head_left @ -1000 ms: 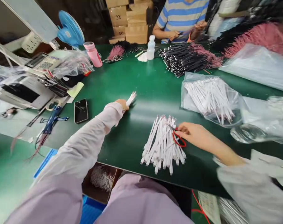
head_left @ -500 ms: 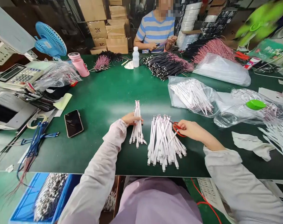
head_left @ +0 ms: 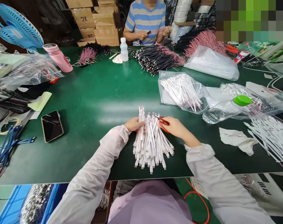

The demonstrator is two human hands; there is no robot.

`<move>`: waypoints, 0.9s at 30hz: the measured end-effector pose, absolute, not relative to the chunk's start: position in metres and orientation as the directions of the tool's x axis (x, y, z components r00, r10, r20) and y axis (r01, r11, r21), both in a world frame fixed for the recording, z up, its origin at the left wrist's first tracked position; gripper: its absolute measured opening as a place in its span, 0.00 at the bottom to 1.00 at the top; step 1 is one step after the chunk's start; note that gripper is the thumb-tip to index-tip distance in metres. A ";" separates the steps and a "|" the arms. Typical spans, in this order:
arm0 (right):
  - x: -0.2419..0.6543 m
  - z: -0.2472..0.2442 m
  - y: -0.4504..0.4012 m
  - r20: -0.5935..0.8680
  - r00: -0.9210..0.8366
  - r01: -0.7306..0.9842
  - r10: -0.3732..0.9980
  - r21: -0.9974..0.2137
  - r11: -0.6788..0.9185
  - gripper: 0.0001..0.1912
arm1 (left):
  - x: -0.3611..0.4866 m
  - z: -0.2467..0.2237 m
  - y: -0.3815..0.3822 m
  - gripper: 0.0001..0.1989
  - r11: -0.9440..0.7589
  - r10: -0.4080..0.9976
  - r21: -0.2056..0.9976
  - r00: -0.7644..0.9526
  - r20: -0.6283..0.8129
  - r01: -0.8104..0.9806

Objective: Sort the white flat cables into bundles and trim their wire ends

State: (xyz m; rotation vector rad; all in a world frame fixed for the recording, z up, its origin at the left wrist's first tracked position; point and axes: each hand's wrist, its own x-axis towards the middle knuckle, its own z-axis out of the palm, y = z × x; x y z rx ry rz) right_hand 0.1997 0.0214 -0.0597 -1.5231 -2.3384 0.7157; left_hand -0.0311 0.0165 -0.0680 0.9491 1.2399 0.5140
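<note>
my left hand (head_left: 132, 124) pinches a white cable bundle (head_left: 141, 115) beside the cable pile (head_left: 153, 144) on the green tabletop (head_left: 90, 102); my right hand (head_left: 176, 127) grips red-handled scissors (head_left: 165, 121), tips best angled clear of the wires

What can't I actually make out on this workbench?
All in the head view:
Left hand: some fingers hidden behind the white bundle it grips.
White cable pile: overlapping, so uncountable.
Scissors in the right hand: blade tips too small.
Loose white cables: cut off by the right edge.
Blue bin: cut off by the bottom edge.
Top right corner: pixelated.
</note>
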 end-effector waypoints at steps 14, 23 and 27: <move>0.168 -0.055 0.063 0.119 -0.305 0.406 0.945 -0.881 0.242 0.16 | -0.072 -0.066 0.024 0.11 0.627 0.755 0.769 0.337 -0.563 -0.120; 0.139 -0.068 0.054 0.476 -0.300 0.388 0.827 -0.731 0.562 0.06 | -0.052 -0.060 0.013 0.16 0.577 0.810 0.814 0.174 -0.560 -0.065; 0.135 -0.078 0.060 0.534 -0.276 0.357 0.799 -0.715 0.601 0.07 | -0.057 -0.060 0.022 0.15 0.632 0.770 0.775 0.123 -0.626 -0.013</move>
